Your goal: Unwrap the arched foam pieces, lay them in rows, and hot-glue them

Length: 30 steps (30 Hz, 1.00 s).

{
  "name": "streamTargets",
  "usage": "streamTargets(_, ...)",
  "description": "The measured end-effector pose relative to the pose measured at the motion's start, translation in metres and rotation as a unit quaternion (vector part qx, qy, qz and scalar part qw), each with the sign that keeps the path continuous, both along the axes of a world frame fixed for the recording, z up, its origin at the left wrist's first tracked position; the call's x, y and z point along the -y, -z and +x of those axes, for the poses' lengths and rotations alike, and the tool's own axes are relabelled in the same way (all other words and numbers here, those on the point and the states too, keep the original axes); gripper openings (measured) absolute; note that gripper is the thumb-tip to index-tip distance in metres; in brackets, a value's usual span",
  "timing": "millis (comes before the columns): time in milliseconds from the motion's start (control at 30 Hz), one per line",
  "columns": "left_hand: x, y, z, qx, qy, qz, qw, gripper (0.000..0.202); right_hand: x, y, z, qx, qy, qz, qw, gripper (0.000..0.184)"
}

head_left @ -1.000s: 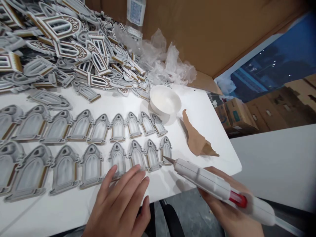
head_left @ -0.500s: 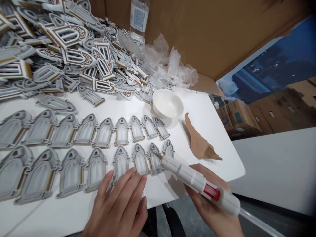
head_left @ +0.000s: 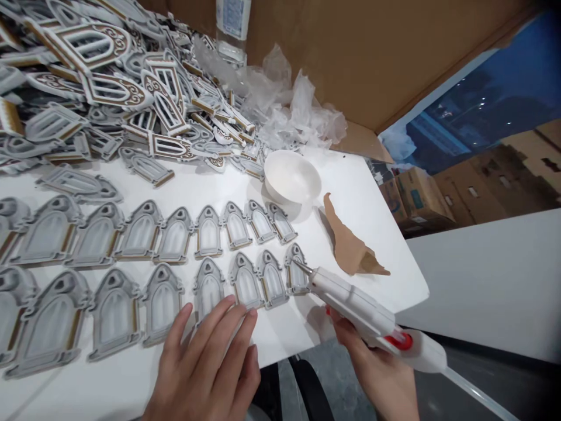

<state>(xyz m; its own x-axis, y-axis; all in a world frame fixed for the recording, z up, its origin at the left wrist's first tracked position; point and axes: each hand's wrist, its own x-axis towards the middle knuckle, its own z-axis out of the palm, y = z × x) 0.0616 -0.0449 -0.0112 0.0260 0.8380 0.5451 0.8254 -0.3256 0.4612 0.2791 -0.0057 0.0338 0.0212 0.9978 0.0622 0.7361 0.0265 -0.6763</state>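
Observation:
My right hand (head_left: pixel 372 362) grips a white hot glue gun (head_left: pixel 357 307) with red parts; a clear glue stick (head_left: pixel 473 394) sticks out of its back end. The metal nozzle meets or hovers just over the upper part of a small grey arched window frame (head_left: pixel 297 272), the last one at the right of the front row. With fingers spread, my left hand (head_left: pixel 210 362) rests at the table edge, its fingertips beside another arched frame (head_left: pixel 209 289) in that row. A second row of such frames (head_left: pixel 177 235) lies behind, face down.
A big heap of arched frames (head_left: pixel 109 90) fills the back left. Behind the rows stand a white bowl (head_left: pixel 292 175), crumpled clear plastic (head_left: pixel 293 111) and a clear bottle (head_left: pixel 232 29). A torn brown paper piece (head_left: pixel 348 245) lies at right. Cardboard boxes (head_left: pixel 421 196) stand beyond the table.
The glue gun has moved right, from the second-last frame of the front row to the last one. My left hand stays nearly in place; the view has shifted slightly.

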Motion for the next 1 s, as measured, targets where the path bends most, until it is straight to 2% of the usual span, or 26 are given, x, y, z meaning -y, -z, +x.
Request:
streamTargets(67, 0.001, -0.001, 0.000, 0.002, 0.003, -0.002, 1.000, 0.025, -0.004, -0.007, -0.012, -0.023, -0.019, -0.003, 1.000, 0.020)
streamTargets(133, 0.001, -0.002, -0.001, 0.005, 0.009, -0.004, 1.000, 0.025, -0.006, -0.010, -0.020, -0.006, -0.042, -0.014, 0.999, 0.019)
streamTargets(233, 0.001, -0.002, -0.002, 0.006, 0.008, 0.001, 1.000, 0.023, -0.002, -0.005, -0.023, 0.019, -0.100, -0.024, 0.995, 0.009)
streamTargets(333, 0.001, -0.002, -0.003, 0.008, 0.004, -0.002, 1.000, 0.021, 0.003, 0.004, -0.023, -0.005, -0.136, -0.021, 0.990, 0.009)
streamTargets(533, 0.000, -0.002, -0.004, 0.002, 0.003, -0.018, 1.000, 0.023, 0.002, 0.004, -0.029, 0.025, -0.099, -0.008, 0.995, 0.007)
streamTargets(700, 0.000, -0.001, -0.004, -0.015, 0.016, -0.020, 1.000, 0.026, 0.001, 0.002, -0.032, 0.031, -0.063, 0.019, 0.997, 0.015)
streamTargets(900, 0.000, -0.001, -0.006, -0.018, 0.011, -0.002, 1.000, 0.025, 0.003, 0.002, -0.032, 0.025, -0.111, -0.042, 0.993, 0.008)
streamTargets(1000, 0.000, -0.001, -0.006, -0.013, 0.011, 0.004, 1.000, 0.023, 0.004, 0.003, -0.030, 0.015, -0.126, -0.035, 0.991, 0.008)
